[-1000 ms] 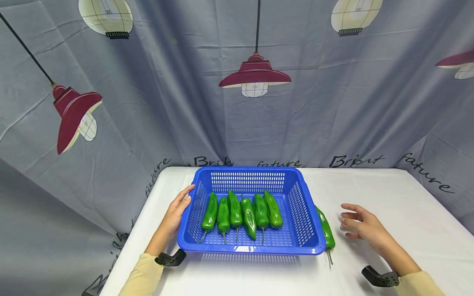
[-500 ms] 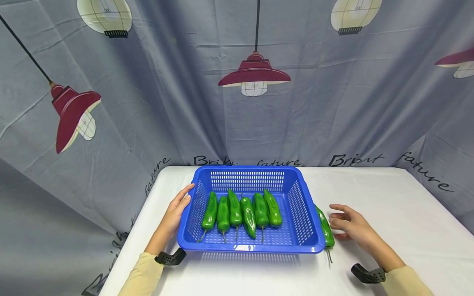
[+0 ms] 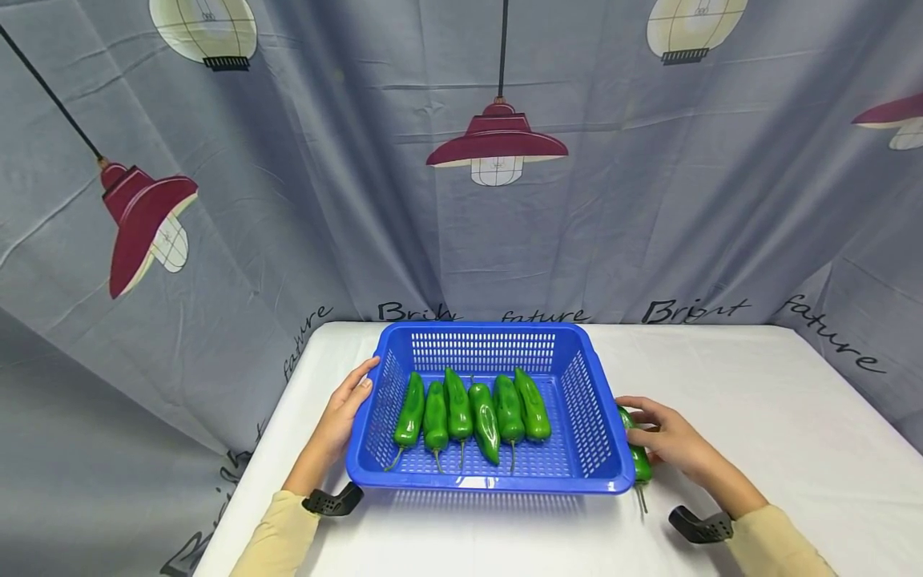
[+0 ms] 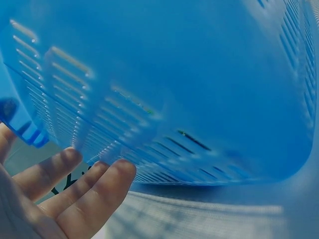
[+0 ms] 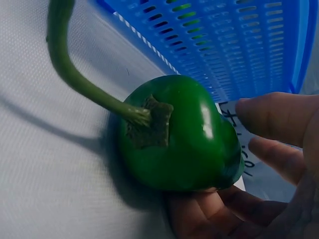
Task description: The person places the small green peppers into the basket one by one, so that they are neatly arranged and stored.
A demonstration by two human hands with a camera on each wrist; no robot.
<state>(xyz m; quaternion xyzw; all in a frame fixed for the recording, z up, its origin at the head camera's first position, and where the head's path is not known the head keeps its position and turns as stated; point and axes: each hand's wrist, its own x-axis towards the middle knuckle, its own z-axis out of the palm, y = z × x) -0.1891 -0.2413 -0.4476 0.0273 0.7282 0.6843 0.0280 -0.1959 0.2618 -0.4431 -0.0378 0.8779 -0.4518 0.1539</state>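
Observation:
A blue plastic basket point(image 3: 497, 485) stands on the white table, with several long green peppers point(image 3: 483, 425) lying side by side in it. My left hand point(image 3: 340, 417) touches its left rim; in the left wrist view the fingers point(image 4: 99, 199) lie fairly straight against the slotted outer wall. Just outside the right wall lies another green pepper point(image 5: 174, 134), its stem toward the front. Over it is my right hand point(image 3: 671, 437). In the right wrist view, bent fingers come against the pepper's side, while the thumb point(image 5: 274, 117) stands slightly apart from it.
The white-covered table point(image 3: 757, 385) extends right of the basket and in front of it. A grey curtain point(image 3: 613, 200) printed with lamps and lettering hangs behind. Black straps point(image 3: 335, 501) are worn on both wrists.
My right hand has moved left, from the bare tablecloth to over the loose pepper. The left hand, the basket and the peppers have stayed put.

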